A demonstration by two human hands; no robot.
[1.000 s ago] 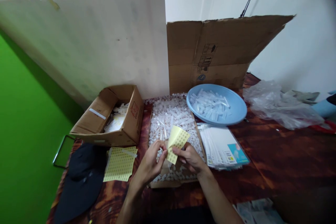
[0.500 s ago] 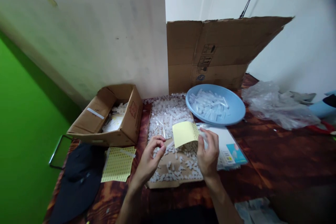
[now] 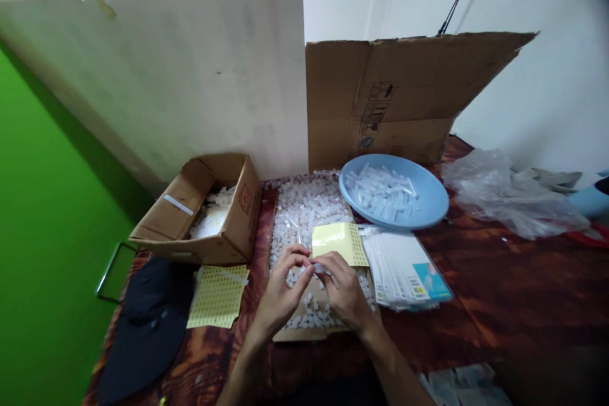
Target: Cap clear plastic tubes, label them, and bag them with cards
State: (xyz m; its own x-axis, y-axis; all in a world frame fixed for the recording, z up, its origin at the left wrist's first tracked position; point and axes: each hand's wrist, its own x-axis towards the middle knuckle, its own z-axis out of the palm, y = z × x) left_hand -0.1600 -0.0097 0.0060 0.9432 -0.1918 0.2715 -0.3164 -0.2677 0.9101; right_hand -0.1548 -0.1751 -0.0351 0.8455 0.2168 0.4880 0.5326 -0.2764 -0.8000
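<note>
Pinching together over the shallow cardboard tray (image 3: 285,333), both sets of fingers (image 3: 309,264) grasp a small clear plastic piece (image 3: 314,267), left hand (image 3: 280,292) meeting right hand (image 3: 343,288). At 12 o'clock lies a yellow sticker sheet (image 3: 339,242). Holding the piece steady seems wise.

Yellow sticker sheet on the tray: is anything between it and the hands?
Nothing visible. The yellow sticker sheet lies on the white pieces in the tray, just beyond the left hand and right hand, which meet over a small clear piece.
</note>
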